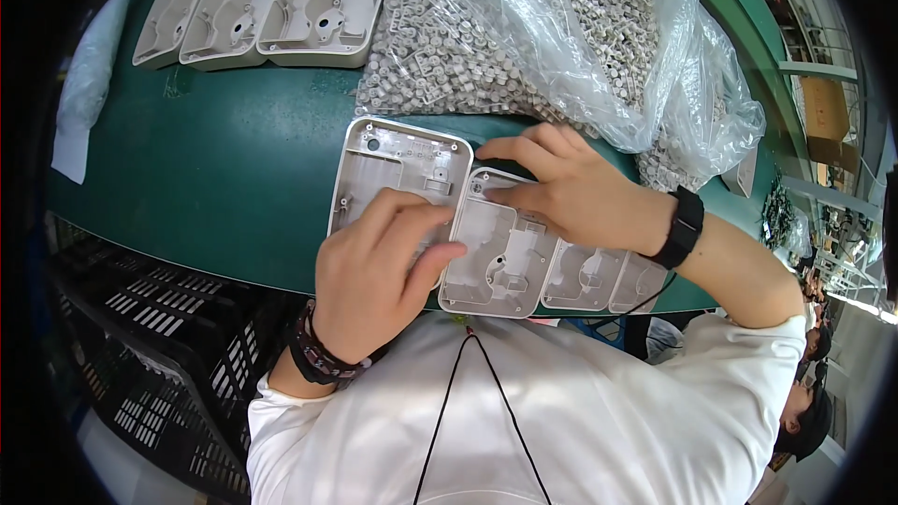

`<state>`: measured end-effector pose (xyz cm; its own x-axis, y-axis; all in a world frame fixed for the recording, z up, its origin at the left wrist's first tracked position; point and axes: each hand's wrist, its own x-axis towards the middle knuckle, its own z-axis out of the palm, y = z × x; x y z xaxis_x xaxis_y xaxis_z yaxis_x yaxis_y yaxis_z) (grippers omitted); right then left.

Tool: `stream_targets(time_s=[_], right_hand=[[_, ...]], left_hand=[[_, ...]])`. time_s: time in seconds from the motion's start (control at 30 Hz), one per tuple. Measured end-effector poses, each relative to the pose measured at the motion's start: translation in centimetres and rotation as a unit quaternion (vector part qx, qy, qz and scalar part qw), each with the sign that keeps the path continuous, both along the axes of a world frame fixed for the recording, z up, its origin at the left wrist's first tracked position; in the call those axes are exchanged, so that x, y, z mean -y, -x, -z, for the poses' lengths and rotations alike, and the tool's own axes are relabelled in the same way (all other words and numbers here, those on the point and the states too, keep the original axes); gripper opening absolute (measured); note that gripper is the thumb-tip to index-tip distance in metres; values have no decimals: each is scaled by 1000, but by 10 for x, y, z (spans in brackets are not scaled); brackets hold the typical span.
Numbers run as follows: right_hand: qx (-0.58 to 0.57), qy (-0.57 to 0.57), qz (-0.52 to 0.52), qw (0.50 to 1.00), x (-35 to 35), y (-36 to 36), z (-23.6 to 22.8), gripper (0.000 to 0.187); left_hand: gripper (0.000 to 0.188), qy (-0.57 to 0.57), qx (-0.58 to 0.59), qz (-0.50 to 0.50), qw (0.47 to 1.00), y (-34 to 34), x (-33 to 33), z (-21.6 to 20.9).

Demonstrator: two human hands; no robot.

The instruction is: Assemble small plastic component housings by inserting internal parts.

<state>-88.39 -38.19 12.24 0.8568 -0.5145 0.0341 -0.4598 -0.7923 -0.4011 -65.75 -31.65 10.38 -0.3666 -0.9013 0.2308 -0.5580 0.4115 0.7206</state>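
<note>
A row of shallow light-grey plastic housings lies along the table's near edge. My left hand (369,271) is over the leftmost housing (412,136), its index finger and thumb apart near the wall shared with the neighbour; its other fingers are partly hidden. My right hand (585,187) reaches over the second housing (482,295). Its thumb points into the far left corner, next to a small round part (477,189), while the index finger stretches beyond the far wall. I see nothing held between the fingers of either hand.
Clear plastic bags (599,93) full of small grey plastic pieces cover the table's far side. Three deeper housings (318,51) stand at far left on the green table (234,150), near a white plastic-wrapped package (98,65). Black crates (159,346) are below left; people (804,421) sit at right.
</note>
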Motion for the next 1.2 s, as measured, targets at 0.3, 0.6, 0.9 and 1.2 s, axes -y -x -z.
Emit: stream_targets(time_s=[0.3,0.6,0.9,1.2], right_hand=[[133,-27,56,989,-11,-48,-45,29],[181,161,15,970,-4,-95,-23,20],[182,151,-46,971,14,-95,-28,15],[69,73,12,995,39,-74,-2,8]], left_hand=[[22,-349,-585,-74,729,-23,21,-9],[37,-446,-727,-31,521,-15,25,-8],[34,-403,-669,-86,619,-20,25,-16],[29,-185,-67,-121,973,-49,21,18]])
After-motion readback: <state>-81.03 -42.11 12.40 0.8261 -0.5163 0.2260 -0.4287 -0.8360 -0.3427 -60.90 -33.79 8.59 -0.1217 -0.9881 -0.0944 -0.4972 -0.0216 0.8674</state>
